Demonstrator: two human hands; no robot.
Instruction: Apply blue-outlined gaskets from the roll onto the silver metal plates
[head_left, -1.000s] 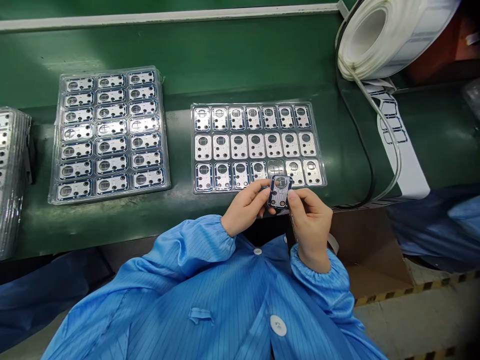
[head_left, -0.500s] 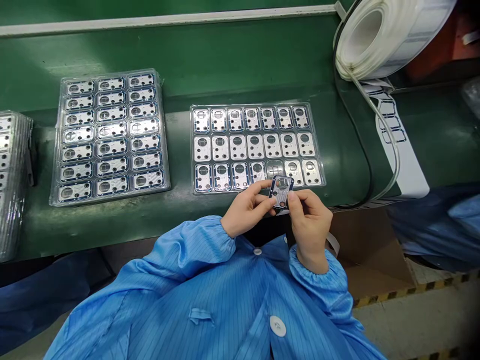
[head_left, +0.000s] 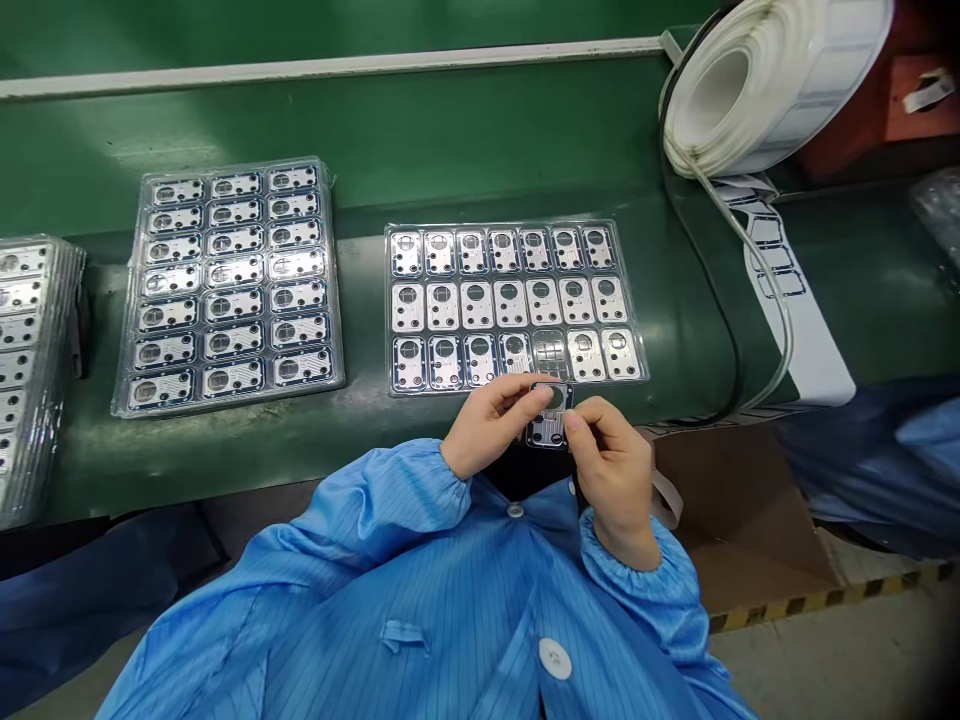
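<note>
Clear tray (head_left: 639, 378) of metallic plates (head_left: 476, 306) (one pocket (head_left: 550, 354) bare), plate (head_left: 546, 430) in hands (head_left: 551, 420)

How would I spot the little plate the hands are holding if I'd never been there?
Find the green bench, then the clear tray in the middle with one empty pocket. By that tray's near edge, look between the left hand and right hand. The little plate is there, pinched in fingers, while its neighbours lie in the tray.
</note>
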